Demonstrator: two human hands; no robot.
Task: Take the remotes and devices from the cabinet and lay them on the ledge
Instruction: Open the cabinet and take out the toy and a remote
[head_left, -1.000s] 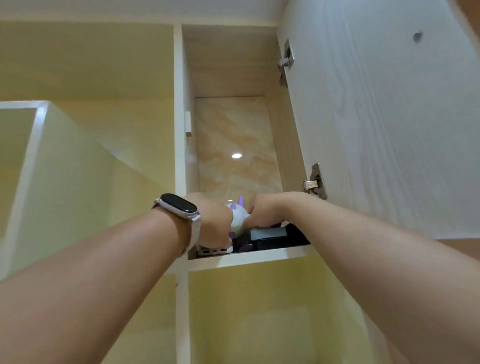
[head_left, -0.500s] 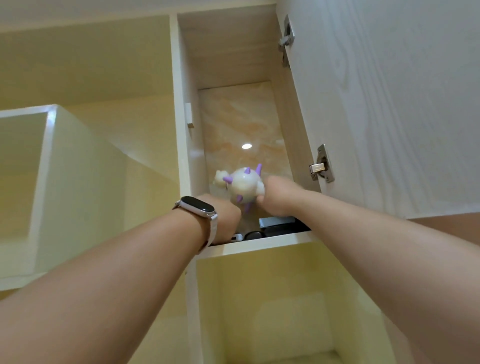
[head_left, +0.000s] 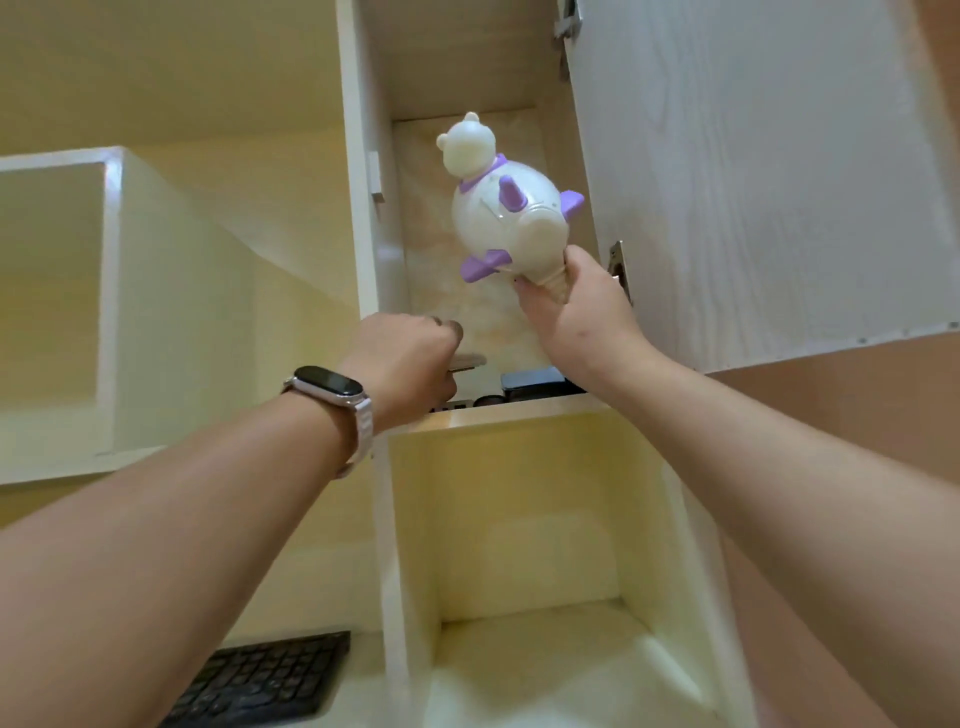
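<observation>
Up at the open cabinet (head_left: 457, 62): right hand (head_left: 576, 306) grips the white-and-purple bear toy (head_left: 498, 208) by its ribbed cone, in the air above the shelf (head_left: 519, 415), close to the open door (head_left: 753, 182) on the right. Left hand (head_left: 405, 364), smartwatch (head_left: 328, 387) on the wrist, is curled at the shelf's near edge. A flat grey piece (head_left: 467, 361) pokes out beside it, can't tell if gripped. Dark devices (head_left: 530, 382) lie on the shelf between the hands. Keyboard (head_left: 260, 680) low left. Versus 0.5 s ago: toy higher, left hand same spot.

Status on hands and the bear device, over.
Right hand grips bear device, held above shelf. Left hand curled by grey item, grip unclear. Open door just right of device.
</observation>
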